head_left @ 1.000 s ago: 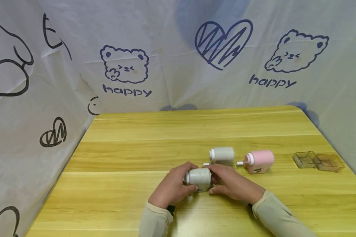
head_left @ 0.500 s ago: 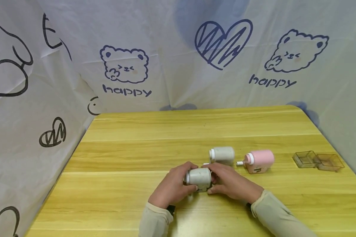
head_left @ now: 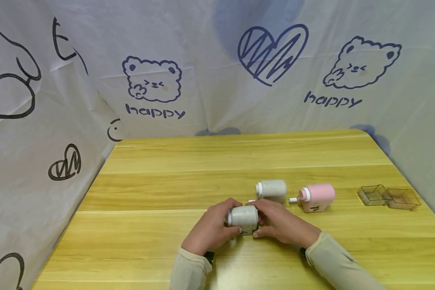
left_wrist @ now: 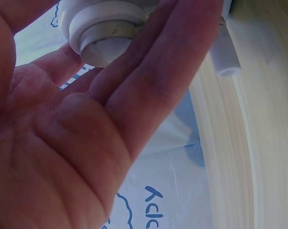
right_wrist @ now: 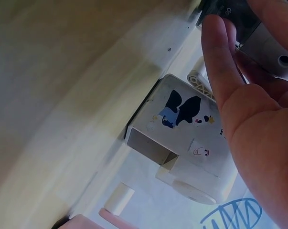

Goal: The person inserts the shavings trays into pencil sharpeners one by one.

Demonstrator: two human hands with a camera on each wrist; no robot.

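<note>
In the head view both hands hold one white hand-crank pencil sharpener (head_left: 243, 216) near the front of the table. My left hand (head_left: 211, 228) grips its left end, thumb in front and fingers behind. The left wrist view shows the round white collar (left_wrist: 108, 26) above the palm and a white crank knob (left_wrist: 226, 57) beside the fingers. My right hand (head_left: 284, 221) pinches the right end between thumb and fingers. In the right wrist view a pencil hole (right_wrist: 284, 60) and a dark lower part (right_wrist: 234, 16) show between those fingers; I cannot tell whether that part is a drawer.
Behind the hands stands a second white sharpener (head_left: 273, 189); its sticker-covered body (right_wrist: 182, 114) has a hollow drawer slot. A pink sharpener (head_left: 320, 195) is right of it. Two clear drawers, one greyish (head_left: 374, 196) and one reddish (head_left: 403, 200), sit near the table's right edge.
My right hand and forearm have shifted slightly left, and the thumb has come closer in on the sharpener's right end. My left hand has not visibly moved.
</note>
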